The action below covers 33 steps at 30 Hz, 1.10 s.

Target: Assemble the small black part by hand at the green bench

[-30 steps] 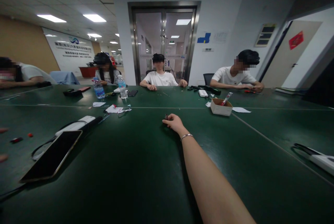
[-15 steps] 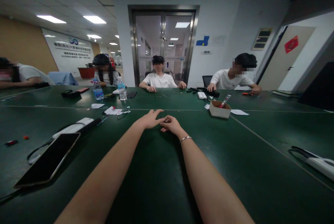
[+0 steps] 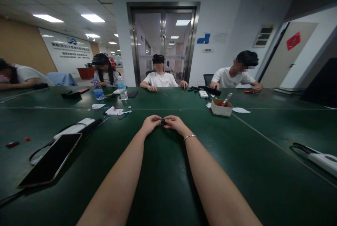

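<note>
A small dark object (image 3: 163, 121) sits between my two hands, just above or on the green table (image 3: 168, 170); its kind is too small to make out. My left hand (image 3: 152, 123) pinches it from the left with thumb and fingertips. From the right, my right hand (image 3: 176, 123) grips it the same way, a silver bracelet (image 3: 190, 137) round that wrist. Both forearms reach forward over the tabletop.
At left lie a phone (image 3: 51, 161) and a white device (image 3: 75, 128). Paper scraps (image 3: 114, 111) and two water bottles (image 3: 123, 90) stand farther off. Right of my hands is a small open box (image 3: 221, 108). Several people sit across the table.
My left hand, spread with fingers stretched before, has closed to a pinch at the small dark object. My right hand has kept its hold, and the view has shifted slightly.
</note>
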Available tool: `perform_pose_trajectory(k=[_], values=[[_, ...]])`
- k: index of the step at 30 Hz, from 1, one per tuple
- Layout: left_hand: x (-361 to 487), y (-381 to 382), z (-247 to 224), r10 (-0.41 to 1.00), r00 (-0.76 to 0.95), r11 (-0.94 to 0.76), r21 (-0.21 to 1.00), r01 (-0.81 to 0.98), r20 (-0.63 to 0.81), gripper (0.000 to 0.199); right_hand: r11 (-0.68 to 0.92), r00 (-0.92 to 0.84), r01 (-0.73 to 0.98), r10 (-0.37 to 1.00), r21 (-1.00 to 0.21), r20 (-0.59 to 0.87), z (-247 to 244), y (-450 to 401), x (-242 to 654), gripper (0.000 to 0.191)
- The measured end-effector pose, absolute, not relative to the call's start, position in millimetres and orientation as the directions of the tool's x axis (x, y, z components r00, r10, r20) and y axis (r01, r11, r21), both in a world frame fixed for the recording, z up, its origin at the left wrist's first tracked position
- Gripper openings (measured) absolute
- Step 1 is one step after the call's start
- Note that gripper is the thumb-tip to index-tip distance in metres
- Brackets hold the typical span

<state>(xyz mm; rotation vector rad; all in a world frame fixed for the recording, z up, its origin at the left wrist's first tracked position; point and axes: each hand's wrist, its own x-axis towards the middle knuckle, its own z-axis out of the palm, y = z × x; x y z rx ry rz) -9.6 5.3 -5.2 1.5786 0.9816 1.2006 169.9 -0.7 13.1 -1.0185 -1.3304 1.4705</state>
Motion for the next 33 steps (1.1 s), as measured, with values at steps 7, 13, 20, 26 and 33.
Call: perform_pose_trajectory(k=[7,13,20,26,33], values=[[-5,5,-4,0.967,0.145,-0.223,0.973,0.066,0.211,0.031,-0.061,-0.226,-0.200,0.974,-0.978,-0.015,7,3,174,0.017],[-7,4,-2,0.970,0.146,-0.207,0.976,0.065,0.196,0.025,-0.052,-0.274,-0.240,0.962,-0.969,0.016,4,6,176,0.022],[-6,3,-2,0.966,0.146,-0.232,0.967,0.111,0.215,0.024,-0.034,-0.290,-0.215,0.957,-0.976,0.030,3,8,177,0.026],[-5,2,-1,0.973,0.131,-0.211,0.963,0.167,0.190,0.022,-0.021,-0.271,-0.195,0.962,-0.981,0.034,3,6,177,0.026],[-1,-2,2,0.981,0.122,-0.177,0.961,0.213,0.154,0.019,-0.030,-0.298,-0.183,0.954,-0.983,0.027,2,7,180,0.028]])
